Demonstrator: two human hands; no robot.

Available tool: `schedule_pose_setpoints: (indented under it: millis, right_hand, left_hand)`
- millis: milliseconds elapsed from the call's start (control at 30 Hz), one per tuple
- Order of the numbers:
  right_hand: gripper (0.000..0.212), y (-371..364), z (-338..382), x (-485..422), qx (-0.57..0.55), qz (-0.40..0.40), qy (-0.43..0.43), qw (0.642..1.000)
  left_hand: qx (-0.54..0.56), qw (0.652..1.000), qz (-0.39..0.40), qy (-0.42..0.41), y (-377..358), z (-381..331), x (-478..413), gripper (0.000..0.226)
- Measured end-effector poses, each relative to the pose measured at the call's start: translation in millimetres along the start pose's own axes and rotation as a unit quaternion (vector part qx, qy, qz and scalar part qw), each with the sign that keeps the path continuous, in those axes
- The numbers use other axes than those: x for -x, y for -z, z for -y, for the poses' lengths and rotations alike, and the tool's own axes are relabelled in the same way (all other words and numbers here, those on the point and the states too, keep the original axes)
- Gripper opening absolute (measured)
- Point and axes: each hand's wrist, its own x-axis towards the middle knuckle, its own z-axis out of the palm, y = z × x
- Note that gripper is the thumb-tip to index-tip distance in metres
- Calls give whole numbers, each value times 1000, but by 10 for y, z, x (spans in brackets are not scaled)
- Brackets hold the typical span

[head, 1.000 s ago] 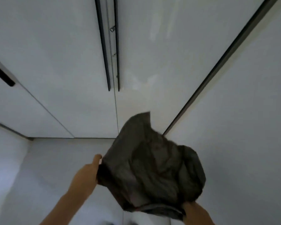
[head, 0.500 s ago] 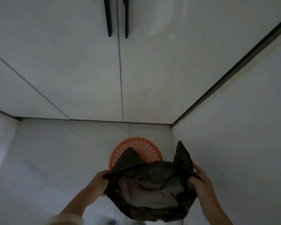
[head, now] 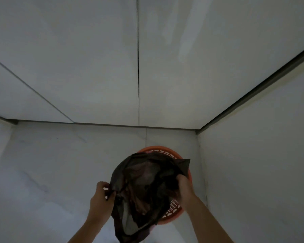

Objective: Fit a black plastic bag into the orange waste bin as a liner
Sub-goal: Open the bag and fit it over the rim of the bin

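Now, head view, looking down into a dim, pale corner. Your left hand (head: 102, 199) sits at near centre-left, fingers curled and pinched on the left edge of the black plastic bag (head: 144, 188). Your right hand (head: 183, 189) is at near centre-right, fingers clenched into a bunched fold of the bag's right side. Both forearms come up from the near edge, bare.

The bag hangs crumpled between your two hands, its mouth partly spread, film thin enough that lighter patches show through. One pointed corner sticks out to the far right, over the rim. The lower part of the bag droops toward the near edge of the frame, left of the bin.

The orange waste bin (head: 172, 210) stands on the floor (head: 51, 172) just beyond and under the bag, close to the right wall (head: 261, 155). You see its far rim as an orange arc above the bag and its perforated side wall at the near right, below your right wrist. The bag covers most of the opening; whether any of it is down inside the bin, you cannot tell.

Far side: pale cabinet doors (head: 95, 67) with a thin vertical seam, meeting the floor at a dark line.
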Motion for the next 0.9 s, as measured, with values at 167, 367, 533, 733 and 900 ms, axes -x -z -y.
schedule_pose_setpoints:
  millis: [167,367,533,733,900]
  right_hand:
    - [28,871,68,-270,407,-221,85,882]
    - [15,802,79,-299,443,-198,285,827]
    - [28,48,-231,-587,466,5,132,875]
    - [15,495,167,-681,350,-180,221,892]
    - [13,867,607,-792,247,-39,205,946]
  left_hand:
    - [-75,988,86,-101,-190,-239,-170,25]
    - [16,991,115,-68,-372,-488,-422,26]
    - [-149,984,34,-87,-247,-252,-565,36]
    - [-45,998,-46,-15,-334,-322,-806,11]
    - [177,981,42,70,-469,-505,-1149,7]
